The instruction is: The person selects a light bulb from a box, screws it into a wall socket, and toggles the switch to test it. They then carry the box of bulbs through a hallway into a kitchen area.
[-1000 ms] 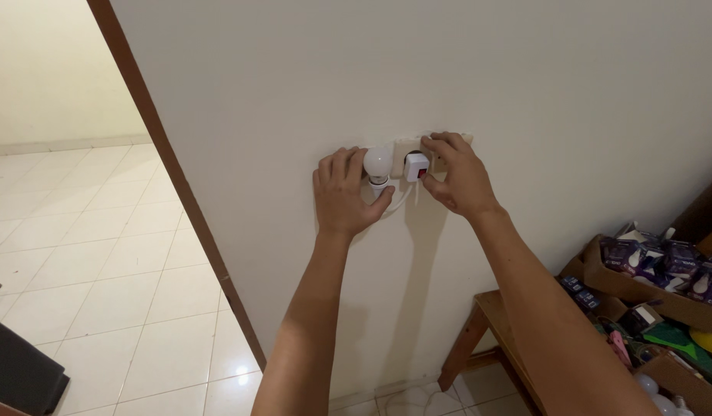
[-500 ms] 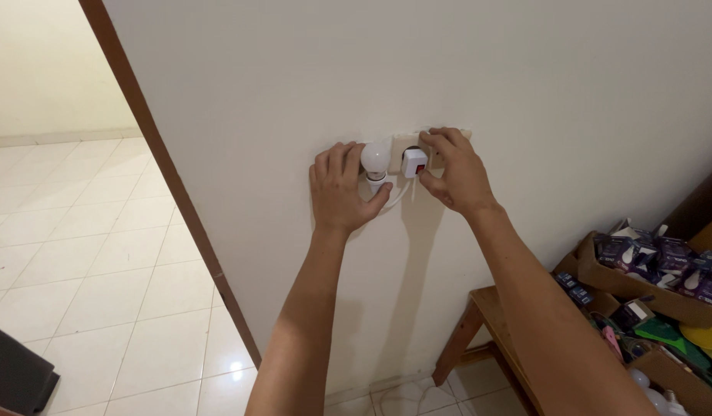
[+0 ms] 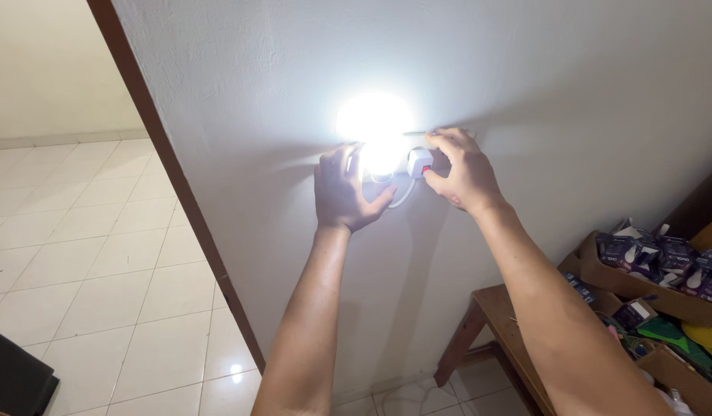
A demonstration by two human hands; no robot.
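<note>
On the wall, at about head height: a lit bulb (image 3: 375,146) seated in a white socket adapter (image 3: 420,162); glare washes out the bulb's outline and base

Left grip: left hand (image 3: 344,191) cupped round the bulb from below and from its left; fingers curled, thumb under; whether the skin touches the glass I cannot tell, the glare hides it

Right grip: right hand (image 3: 462,173) pinched on the adapter; thumb and forefinger closed on its white body, next to a small red switch (image 3: 426,170); nothing else in that hand

Bearing: bulb lies just to the left of the right-hand pinch, touching the adapter; left hand is the nearer of the two to the bulb

Long axis: bulb and adapter run roughly level along the wall, bulb end toward the doorway side

Cable: thin white cable (image 3: 402,194) loops down below the adapter, between the two hands

Surround: dark wooden door frame (image 3: 171,166) well to the left; wooden table (image 3: 498,320) low at right with open cardboard boxes (image 3: 594,270) of small packaged goods
</note>
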